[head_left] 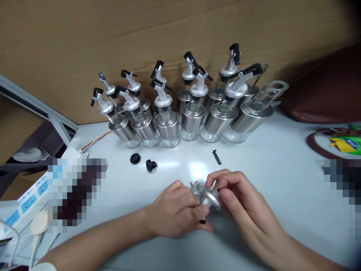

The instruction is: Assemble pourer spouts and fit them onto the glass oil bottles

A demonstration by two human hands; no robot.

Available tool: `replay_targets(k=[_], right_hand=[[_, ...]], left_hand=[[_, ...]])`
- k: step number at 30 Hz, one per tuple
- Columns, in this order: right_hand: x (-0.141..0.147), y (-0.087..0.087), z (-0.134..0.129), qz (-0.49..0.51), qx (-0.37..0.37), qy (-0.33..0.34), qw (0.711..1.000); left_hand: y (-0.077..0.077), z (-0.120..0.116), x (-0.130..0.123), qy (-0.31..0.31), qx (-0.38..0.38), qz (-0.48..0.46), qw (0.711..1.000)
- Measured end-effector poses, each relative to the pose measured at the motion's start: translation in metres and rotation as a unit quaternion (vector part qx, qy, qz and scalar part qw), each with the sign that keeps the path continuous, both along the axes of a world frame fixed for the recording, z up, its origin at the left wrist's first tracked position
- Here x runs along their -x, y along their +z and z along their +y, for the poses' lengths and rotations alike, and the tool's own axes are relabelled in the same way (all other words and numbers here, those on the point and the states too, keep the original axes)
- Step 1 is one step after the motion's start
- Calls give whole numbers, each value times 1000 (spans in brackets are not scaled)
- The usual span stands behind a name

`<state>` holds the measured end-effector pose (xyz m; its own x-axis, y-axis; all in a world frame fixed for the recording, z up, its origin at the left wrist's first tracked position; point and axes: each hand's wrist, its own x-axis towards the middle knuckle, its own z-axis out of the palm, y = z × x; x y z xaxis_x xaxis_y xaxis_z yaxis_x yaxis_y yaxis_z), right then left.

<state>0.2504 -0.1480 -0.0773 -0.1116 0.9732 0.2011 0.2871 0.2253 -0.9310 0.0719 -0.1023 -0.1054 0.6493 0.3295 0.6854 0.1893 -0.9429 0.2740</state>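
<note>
Near the table's front, my left hand (179, 209) is wrapped round a silver pourer top (212, 199) with a flanged disc. My right hand (242, 199) pinches the same top from the right, thumb and fingertips at its disc end. A small dark piece shows below my left fingers. Behind the hands lie a thin black lever (217, 157), a black ribbed stopper (151, 165) and a round black cap (135, 158). Two rows of glass bottles with steel sleeves (168, 130) stand farther back, most with silver pourers and black levers; the rightmost front bottle (255, 113) has an open neck.
A cardboard sheet (169, 30) rises behind the bottles. At the left are a white power strip (34, 197), a metal frame and a wooden spoon (39, 223). A dark red object (324, 90) and a green-yellow packet (345, 145) are at the right.
</note>
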Motion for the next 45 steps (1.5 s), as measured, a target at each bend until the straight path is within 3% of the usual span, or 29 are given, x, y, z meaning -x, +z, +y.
replay_targets(k=[16, 35, 45], right_hand=[[1, -2, -4, 112, 38, 28, 993], [0, -2, -4, 108, 54, 14, 993], [-1, -1, -4, 95, 19, 13, 995]], left_hand=[[2, 0, -1, 17, -1, -19, 1000], [0, 1, 1, 1, 34, -15, 999], [-2, 2, -1, 23, 93, -130, 987]])
